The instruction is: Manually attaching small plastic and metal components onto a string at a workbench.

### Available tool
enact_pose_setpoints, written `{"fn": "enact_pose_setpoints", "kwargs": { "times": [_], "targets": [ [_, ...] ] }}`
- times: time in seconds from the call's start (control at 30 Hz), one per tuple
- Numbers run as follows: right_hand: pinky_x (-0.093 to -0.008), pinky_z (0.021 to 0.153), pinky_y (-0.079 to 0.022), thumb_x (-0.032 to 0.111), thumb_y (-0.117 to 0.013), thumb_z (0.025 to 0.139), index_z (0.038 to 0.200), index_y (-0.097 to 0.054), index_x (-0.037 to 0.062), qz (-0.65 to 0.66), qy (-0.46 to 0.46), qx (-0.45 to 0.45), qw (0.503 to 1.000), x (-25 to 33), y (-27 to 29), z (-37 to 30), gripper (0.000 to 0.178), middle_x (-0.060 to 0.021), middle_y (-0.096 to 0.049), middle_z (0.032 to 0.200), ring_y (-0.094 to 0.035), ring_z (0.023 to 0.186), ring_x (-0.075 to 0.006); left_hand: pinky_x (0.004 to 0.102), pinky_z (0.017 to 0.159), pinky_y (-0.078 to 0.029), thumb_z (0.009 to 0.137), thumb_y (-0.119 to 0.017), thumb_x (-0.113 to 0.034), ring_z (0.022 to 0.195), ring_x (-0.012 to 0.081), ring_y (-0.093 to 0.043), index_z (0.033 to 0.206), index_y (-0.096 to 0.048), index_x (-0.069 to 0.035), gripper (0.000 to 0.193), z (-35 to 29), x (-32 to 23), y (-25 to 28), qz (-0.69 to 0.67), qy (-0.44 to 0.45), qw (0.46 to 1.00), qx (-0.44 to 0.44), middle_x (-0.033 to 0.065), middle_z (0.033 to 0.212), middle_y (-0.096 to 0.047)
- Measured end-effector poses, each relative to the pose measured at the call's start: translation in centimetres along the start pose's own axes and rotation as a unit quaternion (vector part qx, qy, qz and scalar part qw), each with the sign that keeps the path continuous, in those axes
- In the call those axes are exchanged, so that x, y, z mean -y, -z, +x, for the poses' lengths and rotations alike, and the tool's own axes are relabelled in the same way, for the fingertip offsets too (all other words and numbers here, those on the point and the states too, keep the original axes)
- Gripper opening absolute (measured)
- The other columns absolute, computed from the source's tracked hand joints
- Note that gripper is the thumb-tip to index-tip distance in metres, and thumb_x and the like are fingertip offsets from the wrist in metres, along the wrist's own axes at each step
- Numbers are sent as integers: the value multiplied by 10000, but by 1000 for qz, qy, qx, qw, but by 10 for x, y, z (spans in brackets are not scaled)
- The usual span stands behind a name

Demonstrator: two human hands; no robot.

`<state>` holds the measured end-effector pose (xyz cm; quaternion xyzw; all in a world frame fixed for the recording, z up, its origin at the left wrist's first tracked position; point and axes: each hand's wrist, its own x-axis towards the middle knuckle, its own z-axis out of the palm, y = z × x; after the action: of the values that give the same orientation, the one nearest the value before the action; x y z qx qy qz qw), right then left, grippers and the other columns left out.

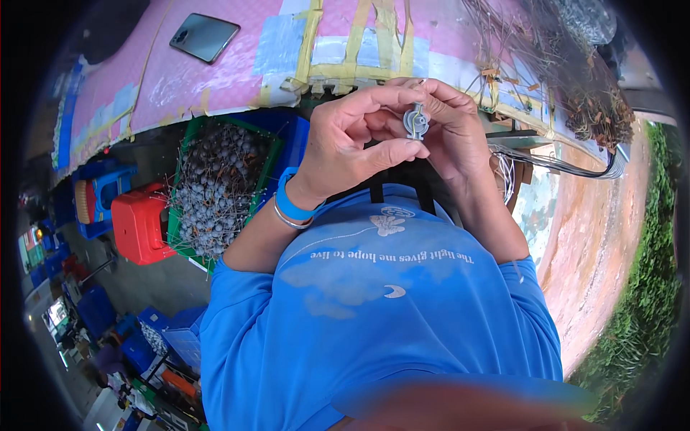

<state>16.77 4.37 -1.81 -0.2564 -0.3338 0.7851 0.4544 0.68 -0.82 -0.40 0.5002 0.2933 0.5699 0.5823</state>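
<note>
Close in front of my chest, just off the table's near edge, both hands meet around a small grey part [416, 122] with a rounded body and short tabs at its ends. My left hand [353, 135] is closed on it, the thumb below and the fingers curled behind. From the other side, my right hand [460, 129] pinches near its upper end, thumb and forefinger together. Some of the fingers behind the part are hidden. The part looks like a little motor housing, but its exact kind is too small to make out.
A pink-covered table [158, 79] patched with tape bears a phone [204, 37]. Thin wires [575, 164] hang over its right side near a brown tangled bundle [600, 118]. To my left, a green crate [274, 164] holds many grey round parts with wires, beside a red stool [140, 226].
</note>
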Motion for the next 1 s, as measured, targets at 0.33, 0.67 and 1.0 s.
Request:
{"fn": "enact_pose_setpoints", "kwargs": {
  "times": [0.33,0.67,1.0],
  "targets": [
    [-303,787,-517,165,-613,956,1061,-669,3,-571,199,-61,794,43,38,34,201,-80,-694,958,-654,866,-147,288,772,-600,727,-741,106,820,145,-700,1121,-609,72,417,35,-24,14,27,25,999,39,77,910,-672],
    [-360,757,-537,222,-628,875,1044,-708,73,-786,248,-120,553,142,91,175,239,-166,-705,959,-697,831,-293,277,795,-579,759,-742,107,865,169,-705,1150,-593,52,423,24,5,47,-21,109,994,-6,102,947,-690],
    [-466,717,-549,277,-594,845,896,-744,134,-916,156,-162,332,122,112,263,214,-157,-707,868,-688,784,-353,268,794,-569,763,-749,93,842,139,-699,1128,-615,55,391,15,2,58,12,124,992,-21,90,931,-699]
  ]
}}
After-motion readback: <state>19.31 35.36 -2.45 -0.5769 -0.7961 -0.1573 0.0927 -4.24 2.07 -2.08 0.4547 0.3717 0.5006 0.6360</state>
